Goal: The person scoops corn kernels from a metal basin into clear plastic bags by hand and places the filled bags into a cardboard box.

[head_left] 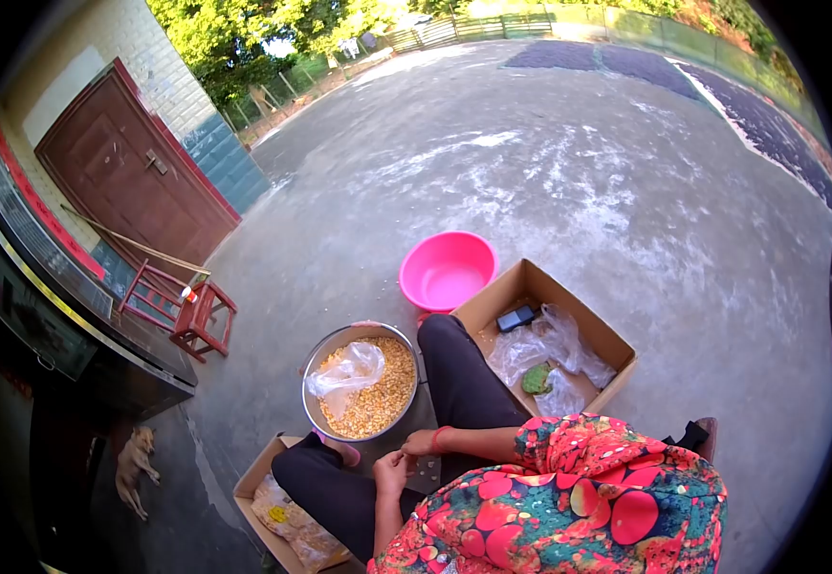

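My left hand and my right hand meet between my knees, fingers drawn together and touching. Whatever they may hold is too small or hidden to make out. A red band circles my right wrist. Just beyond the hands stands a round metal basin heaped with yellow corn kernels. A clear plastic bag lies on top of the corn.
Right of my right leg sits a cardboard box with plastic bags, a dark device and a green item. Behind is a pink basin. Another box is at left, near a dog and red stool.
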Action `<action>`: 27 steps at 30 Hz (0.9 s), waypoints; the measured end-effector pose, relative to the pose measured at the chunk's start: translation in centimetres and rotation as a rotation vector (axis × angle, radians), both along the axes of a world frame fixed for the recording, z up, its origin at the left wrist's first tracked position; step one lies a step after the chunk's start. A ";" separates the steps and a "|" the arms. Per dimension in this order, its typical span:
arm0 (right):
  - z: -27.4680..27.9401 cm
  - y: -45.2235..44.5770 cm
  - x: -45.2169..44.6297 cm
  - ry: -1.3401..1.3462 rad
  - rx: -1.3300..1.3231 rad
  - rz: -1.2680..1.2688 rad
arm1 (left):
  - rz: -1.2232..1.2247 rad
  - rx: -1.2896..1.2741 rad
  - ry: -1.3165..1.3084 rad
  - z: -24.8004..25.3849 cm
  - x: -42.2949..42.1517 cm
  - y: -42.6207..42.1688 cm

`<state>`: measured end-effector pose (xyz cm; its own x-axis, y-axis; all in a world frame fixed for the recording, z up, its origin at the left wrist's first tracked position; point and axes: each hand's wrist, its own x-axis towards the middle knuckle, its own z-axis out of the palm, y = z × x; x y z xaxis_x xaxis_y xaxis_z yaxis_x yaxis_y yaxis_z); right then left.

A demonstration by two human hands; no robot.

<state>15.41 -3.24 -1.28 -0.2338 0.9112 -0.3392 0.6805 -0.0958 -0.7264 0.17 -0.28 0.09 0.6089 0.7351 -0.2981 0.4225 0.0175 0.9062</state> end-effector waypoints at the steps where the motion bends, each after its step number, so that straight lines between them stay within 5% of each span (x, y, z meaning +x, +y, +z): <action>1: 2.2 -0.8 0.3 0.148 -0.101 -0.115 | 0.025 -0.007 -0.057 0.0 0.0 0.0; 5: 1.6 -0.6 0.2 0.463 -0.211 -0.319 | 0.077 -0.117 -0.161 0.8 0.0 0.2; 8: -0.9 0.4 0.4 0.566 -0.199 -0.249 | 0.191 -0.114 -0.198 0.5 -0.2 0.6; 27: 1.1 0.1 0.7 0.484 -0.383 -0.250 | 0.067 -0.062 -0.113 0.8 0.1 0.2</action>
<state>16.10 -3.18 -0.22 -0.2384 0.7938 -0.5595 0.2101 -0.5203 -0.8277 0.22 -0.07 0.92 0.5916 0.7573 -0.2764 0.3136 0.0997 0.9443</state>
